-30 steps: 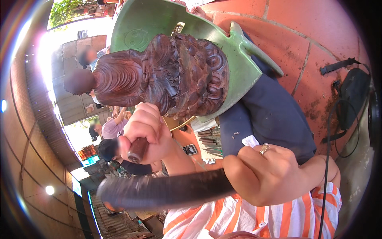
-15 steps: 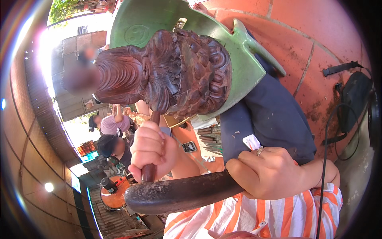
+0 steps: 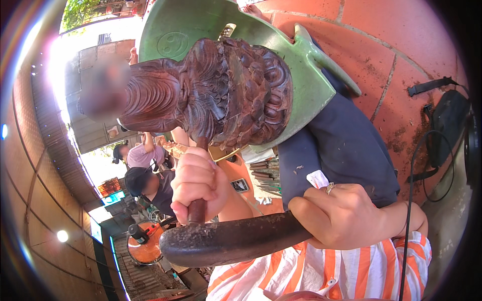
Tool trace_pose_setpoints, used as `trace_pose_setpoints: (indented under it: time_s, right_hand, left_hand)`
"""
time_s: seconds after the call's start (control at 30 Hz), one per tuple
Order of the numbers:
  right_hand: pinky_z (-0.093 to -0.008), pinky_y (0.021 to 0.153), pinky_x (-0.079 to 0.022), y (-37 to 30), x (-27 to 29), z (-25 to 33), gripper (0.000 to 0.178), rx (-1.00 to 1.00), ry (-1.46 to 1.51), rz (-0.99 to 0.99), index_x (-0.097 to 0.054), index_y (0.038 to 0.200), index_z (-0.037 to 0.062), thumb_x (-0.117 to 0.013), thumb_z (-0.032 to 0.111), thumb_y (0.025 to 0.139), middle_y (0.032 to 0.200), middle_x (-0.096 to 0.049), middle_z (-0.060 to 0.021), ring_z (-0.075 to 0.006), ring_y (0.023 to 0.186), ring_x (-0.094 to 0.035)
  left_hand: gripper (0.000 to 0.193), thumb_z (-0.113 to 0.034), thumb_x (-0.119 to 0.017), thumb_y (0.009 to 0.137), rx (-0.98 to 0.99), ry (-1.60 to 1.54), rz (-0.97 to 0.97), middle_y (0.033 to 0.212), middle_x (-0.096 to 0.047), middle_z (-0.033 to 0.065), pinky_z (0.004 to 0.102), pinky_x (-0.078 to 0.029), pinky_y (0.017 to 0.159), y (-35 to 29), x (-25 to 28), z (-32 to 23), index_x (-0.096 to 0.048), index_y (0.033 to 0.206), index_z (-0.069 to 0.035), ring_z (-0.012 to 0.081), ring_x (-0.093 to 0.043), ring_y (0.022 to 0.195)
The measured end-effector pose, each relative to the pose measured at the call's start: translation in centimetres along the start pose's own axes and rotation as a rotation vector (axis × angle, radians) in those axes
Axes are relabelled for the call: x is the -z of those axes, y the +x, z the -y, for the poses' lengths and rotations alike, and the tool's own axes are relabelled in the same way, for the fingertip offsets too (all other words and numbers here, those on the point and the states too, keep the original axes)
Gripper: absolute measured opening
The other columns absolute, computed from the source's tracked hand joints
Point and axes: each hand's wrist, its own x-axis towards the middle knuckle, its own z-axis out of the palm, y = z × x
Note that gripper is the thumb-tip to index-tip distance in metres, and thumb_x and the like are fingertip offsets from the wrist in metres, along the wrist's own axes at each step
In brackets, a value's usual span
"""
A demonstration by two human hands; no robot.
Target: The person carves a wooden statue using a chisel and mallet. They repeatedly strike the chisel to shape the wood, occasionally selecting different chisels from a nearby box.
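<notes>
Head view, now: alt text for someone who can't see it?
Left hand grips a dark tool handle aimed at an ornately carved, dark wooden statue, backed by a green chair; right hand holds a dark, curved mallet at the handle's near end.

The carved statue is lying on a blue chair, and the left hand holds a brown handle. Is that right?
Not quite: the chair is green, not blue, as the head view shows. The carved statue is lying on it, and the left hand holds a brown handle.
</notes>
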Motion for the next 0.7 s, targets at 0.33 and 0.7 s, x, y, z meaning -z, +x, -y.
trace_pose_setpoints:
  time_s: [0.33, 0.7]
  right_hand:
    - [-0.0242, 0.037, -0.040, 0.1, 0.0, 0.1, 0.020, 0.008, 0.031, -0.010, -0.055, 0.089, 0.0020, -0.062, 0.010, 0.072, 0.063, -0.047, -0.0017, -0.0103, 0.039, -0.048]
    - [-0.0230, 0.037, -0.033, 0.6, -0.7, 0.4, 0.023, 0.128, -0.056, -0.201, -0.055, 0.081, 0.0026, -0.063, 0.009, 0.061, 0.059, -0.034, 0.0007, -0.0088, 0.041, -0.038]
  left_hand:
    - [0.053, -0.035, -0.028, 0.094, 0.018, 0.017, -0.017, 0.049, -0.043, 0.0074, 0.0364, -0.035, 0.052, 0.0, -0.4, 0.1, -0.046, 0.054, -0.006, 0.0217, -0.041, 0.049]
    - [0.054, -0.036, -0.028, 0.097, 0.073, 0.082, 0.130, 0.053, -0.047, 0.0081, 0.0349, -0.034, 0.052, 0.9, -1.0, 0.2, -0.047, 0.056, -0.005, 0.0216, -0.042, 0.051]
